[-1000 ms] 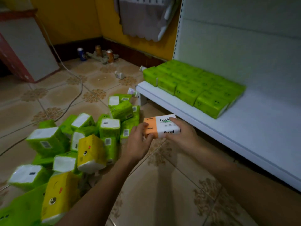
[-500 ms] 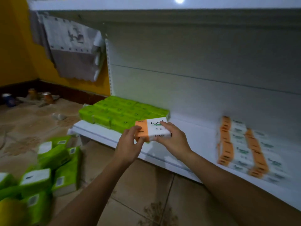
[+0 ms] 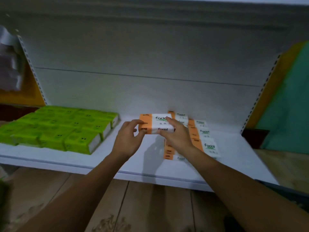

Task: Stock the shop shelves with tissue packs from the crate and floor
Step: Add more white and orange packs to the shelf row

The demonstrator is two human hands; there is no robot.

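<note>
Both hands hold one orange and white tissue pack above the white bottom shelf. My left hand grips its orange left end, fingers curled round it. My right hand grips its white right end, with fingers over the top. Just right of the pack, several orange and white packs lie in rows on the shelf, partly hidden by my right hand. A block of green tissue packs fills the shelf's left part.
The shelf's white back panel rises behind, with perforated uprights at both sides. Bare shelf surface lies between the green block and the orange packs. Tiled floor runs below the shelf edge. A teal and yellow wall stands at the right.
The view has swung right from the floor pile to the shelf. Both hands have carried the orange and white pack over the shelf, up to the orange and white rows.
</note>
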